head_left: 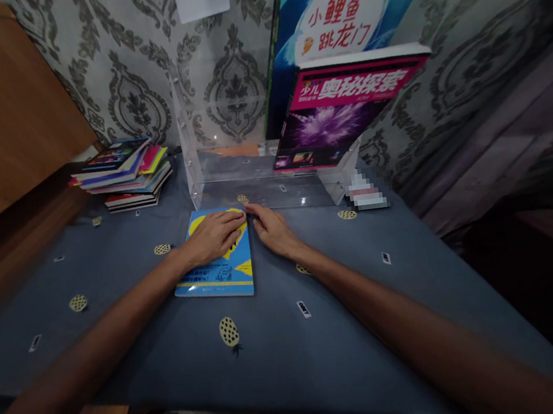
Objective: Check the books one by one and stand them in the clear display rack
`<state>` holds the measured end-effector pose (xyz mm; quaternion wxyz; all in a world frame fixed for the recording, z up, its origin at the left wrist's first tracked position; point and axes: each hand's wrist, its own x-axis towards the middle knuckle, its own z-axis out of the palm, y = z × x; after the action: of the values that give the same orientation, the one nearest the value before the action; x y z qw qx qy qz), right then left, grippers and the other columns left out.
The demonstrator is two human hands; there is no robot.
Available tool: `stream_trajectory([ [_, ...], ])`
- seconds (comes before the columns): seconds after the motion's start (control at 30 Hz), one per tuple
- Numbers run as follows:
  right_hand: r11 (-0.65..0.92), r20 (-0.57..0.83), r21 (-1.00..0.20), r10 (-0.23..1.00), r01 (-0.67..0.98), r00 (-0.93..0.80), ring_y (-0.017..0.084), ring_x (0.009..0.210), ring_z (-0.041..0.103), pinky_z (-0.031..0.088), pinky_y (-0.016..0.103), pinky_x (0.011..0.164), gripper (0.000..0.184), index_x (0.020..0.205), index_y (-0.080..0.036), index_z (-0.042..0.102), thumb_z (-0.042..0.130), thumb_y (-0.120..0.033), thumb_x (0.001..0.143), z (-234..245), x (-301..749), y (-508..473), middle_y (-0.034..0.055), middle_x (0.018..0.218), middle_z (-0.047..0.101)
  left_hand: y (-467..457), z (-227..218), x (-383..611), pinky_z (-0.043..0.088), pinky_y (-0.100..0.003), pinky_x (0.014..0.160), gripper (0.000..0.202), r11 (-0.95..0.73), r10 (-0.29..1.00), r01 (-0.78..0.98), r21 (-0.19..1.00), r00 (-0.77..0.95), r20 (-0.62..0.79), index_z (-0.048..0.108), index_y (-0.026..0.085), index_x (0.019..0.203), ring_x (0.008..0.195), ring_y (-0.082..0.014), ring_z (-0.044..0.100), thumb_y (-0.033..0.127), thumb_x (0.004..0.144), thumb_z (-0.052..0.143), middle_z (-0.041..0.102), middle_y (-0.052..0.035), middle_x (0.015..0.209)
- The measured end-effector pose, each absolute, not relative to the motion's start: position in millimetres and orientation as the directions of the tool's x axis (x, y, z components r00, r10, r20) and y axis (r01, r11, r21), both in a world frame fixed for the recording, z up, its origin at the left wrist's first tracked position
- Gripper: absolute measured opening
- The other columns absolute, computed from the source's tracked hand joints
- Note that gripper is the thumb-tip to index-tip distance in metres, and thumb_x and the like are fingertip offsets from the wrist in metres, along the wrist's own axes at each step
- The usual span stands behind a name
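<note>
A blue and yellow book [215,283] lies closed on the cloth-covered table in front of me. My left hand [217,234] rests flat across the upper part of its cover, fingers stretched towards the right edge and hiding some of the print. Beside the book's upper right corner is my right hand [274,232], its index finger reaching to the corner and its thumb apart from it. The other fingers of that hand are partly hidden. Just beyond both hands stands a clear acrylic book rack [265,198].
A magenta and purple book [331,123] leans in the rack's right side, with a large teal book [282,52] behind it. To the left is a stack of books [124,175]. A blurred-out item [366,190] lies right of the rack. Patterned wall [136,90] closes off the back.
</note>
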<state>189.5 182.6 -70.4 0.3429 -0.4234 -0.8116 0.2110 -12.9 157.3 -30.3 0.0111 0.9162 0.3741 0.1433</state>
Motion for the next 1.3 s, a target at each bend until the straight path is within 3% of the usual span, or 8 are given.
stream_trajectory([
  [0.2,0.542,0.367,-0.620,0.839,0.567,-0.401,0.023,0.125,0.059,0.043,0.047,0.110,0.050,0.138,-0.020,0.054,0.039,-0.013,0.090,-67.4,188.8,180.8,0.0081,0.133,0.066,118.6,-27.3,-19.6,0.035,-0.050,0.116,0.041,-0.756,0.654,0.627,0.186,0.719,0.235,0.056,0.022,0.139,0.138,-0.0248,0.047,0.034,0.102,0.044,0.055,-0.0089,0.146],
  [0.4,0.528,0.354,-0.596,0.849,0.604,-0.393,0.024,0.126,0.057,0.042,0.047,0.110,0.049,0.138,-0.018,0.054,0.040,-0.015,0.092,-67.2,187.5,178.8,0.0093,0.135,0.064,58.9,-18.8,-21.7,0.034,-0.049,0.118,0.044,-0.786,0.615,0.570,0.238,0.756,0.225,0.050,0.026,0.143,0.139,-0.0225,0.047,0.042,0.102,0.048,0.055,-0.0081,0.147],
  [0.57,0.566,0.363,-0.535,0.825,0.628,-0.434,0.025,0.126,0.057,0.043,0.048,0.110,0.048,0.137,-0.019,0.057,0.039,-0.016,0.093,-64.5,185.6,174.5,0.0098,0.136,0.064,38.1,-27.2,-18.4,0.038,-0.048,0.116,0.043,-0.777,0.629,0.603,0.183,0.731,0.264,0.048,0.027,0.144,0.139,-0.0229,0.047,0.036,0.102,0.050,0.055,-0.0088,0.147],
  [0.8,0.626,0.364,-0.500,0.779,0.599,-0.511,0.025,0.127,0.056,0.044,0.047,0.109,0.049,0.135,-0.021,0.061,0.040,-0.013,0.092,-54.2,197.4,137.1,0.0089,0.131,0.067,43.3,-40.0,-17.0,0.051,-0.046,0.103,0.039,-0.756,0.623,0.644,0.113,0.658,0.423,0.053,0.019,0.133,0.121,-0.0249,0.061,0.041,0.101,0.050,0.066,-0.0120,0.127],
  [0.93,0.663,0.358,-0.541,0.738,0.518,-0.572,0.025,0.119,0.060,0.047,0.047,0.104,0.049,0.137,-0.023,0.060,0.041,-0.013,0.092,-44.7,210.4,102.5,0.0095,0.126,0.069,41.9,-38.9,-17.2,0.054,-0.044,0.100,0.037,-0.768,0.584,0.639,0.039,0.675,0.450,0.057,0.014,0.126,0.116,-0.0252,0.063,0.041,0.102,0.047,0.068,-0.0130,0.120],
  [1.13,0.626,0.338,-0.695,0.719,0.354,-0.608,0.022,0.106,0.064,0.052,0.044,0.096,0.053,0.144,-0.027,0.052,0.042,-0.014,0.093,-38.8,218.1,77.5,0.0066,0.116,0.072,41.3,-37.0,-15.0,0.056,-0.041,0.097,0.031,-0.760,0.583,0.650,0.007,0.677,0.450,0.062,0.015,0.118,0.111,-0.0229,0.065,0.034,0.105,0.041,0.069,-0.0109,0.114],
  [1.3,0.597,0.349,-0.747,0.727,0.293,-0.591,0.022,0.113,0.064,0.048,0.047,0.102,0.056,0.143,-0.028,0.052,0.045,-0.012,0.090,-41.2,216.4,77.9,0.0051,0.114,0.074,42.5,-35.5,-12.3,0.059,-0.037,0.090,0.031,-0.746,0.575,0.665,0.021,0.629,0.523,0.064,0.014,0.114,0.103,-0.0204,0.069,0.030,0.106,0.039,0.072,-0.0099,0.108],
])
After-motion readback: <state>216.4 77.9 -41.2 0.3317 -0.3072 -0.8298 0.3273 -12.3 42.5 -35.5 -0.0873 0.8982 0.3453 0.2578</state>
